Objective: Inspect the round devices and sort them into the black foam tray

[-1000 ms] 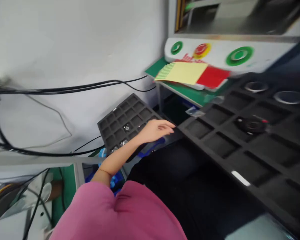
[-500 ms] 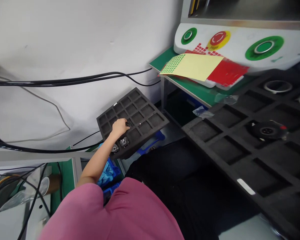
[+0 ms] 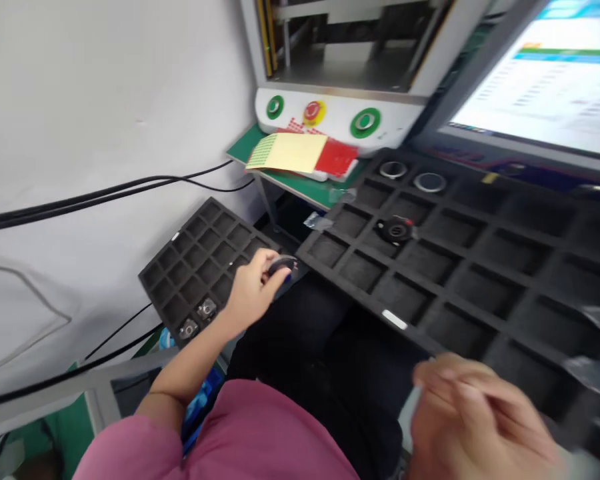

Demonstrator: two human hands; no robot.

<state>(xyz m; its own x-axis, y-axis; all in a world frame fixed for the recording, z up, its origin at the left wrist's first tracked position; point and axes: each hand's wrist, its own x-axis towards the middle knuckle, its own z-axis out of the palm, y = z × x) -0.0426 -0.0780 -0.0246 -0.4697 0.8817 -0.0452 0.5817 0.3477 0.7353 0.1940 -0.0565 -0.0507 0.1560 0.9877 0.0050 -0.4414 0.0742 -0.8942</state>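
Note:
My left hand (image 3: 254, 288) is closed on a small round dark part (image 3: 281, 266), held just off the right edge of a small black foam tray (image 3: 195, 257) low on the left. Two round parts (image 3: 198, 319) still sit in that tray's near pockets. My right hand (image 3: 473, 413) is blurred at the bottom right, fingers stretched out and apart, holding nothing, above the near edge of a large black foam tray (image 3: 485, 267). One dark round part with a red spot (image 3: 396, 231) lies in a pocket of the large tray, and two metal rings (image 3: 411, 176) sit at its far edge.
A machine panel with green and red buttons (image 3: 330, 113) stands behind, with yellow and red sticker sheets (image 3: 300, 152) on a green shelf. A monitor (image 3: 545, 73) is at the top right. Black cables (image 3: 105, 193) run along the white wall on the left.
My left hand has lifted a round part out of the small tray and carried it right. The view swung right and up; my right hand has come into view.

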